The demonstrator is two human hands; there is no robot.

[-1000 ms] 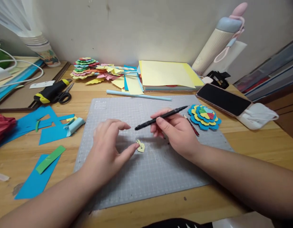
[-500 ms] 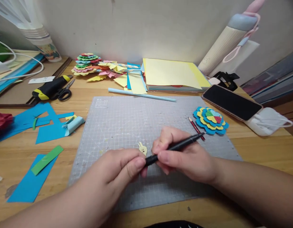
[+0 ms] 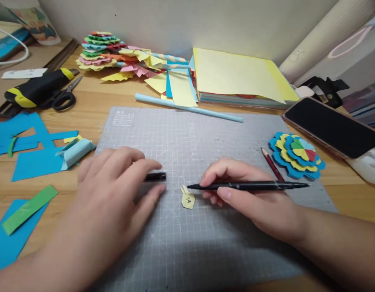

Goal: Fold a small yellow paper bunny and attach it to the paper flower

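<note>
My right hand (image 3: pixel 245 194) is closed around a black marker pen (image 3: pixel 251 185), held almost level, its uncapped tip pointing left. Just below that tip a small pale-yellow paper rabbit head (image 3: pixel 188 200) with a drawn face lies on the grey cutting mat (image 3: pixel 175 251). My left hand (image 3: pixel 120 198) hovers over the mat's left part, slightly blurred, thumb and index finger apart. Between them shows the end of a black pen cap (image 3: pixel 155 177); its other end is hidden behind the fingers.
A layered paper flower (image 3: pixel 297 155) and a red pencil (image 3: pixel 272 164) lie at the mat's right, near a phone (image 3: pixel 333 126). Behind are a blue paper tube (image 3: pixel 187 108) and a paper stack (image 3: pixel 236 75). Scissors (image 3: pixel 64 99), a black-yellow tool (image 3: pixel 38 87) and blue scraps (image 3: pixel 38 164) are at left.
The cap has come off the marker. My left hand has moved left with the cap and its fingers have parted; my right hand keeps the marker. The rabbit head is now uncovered.
</note>
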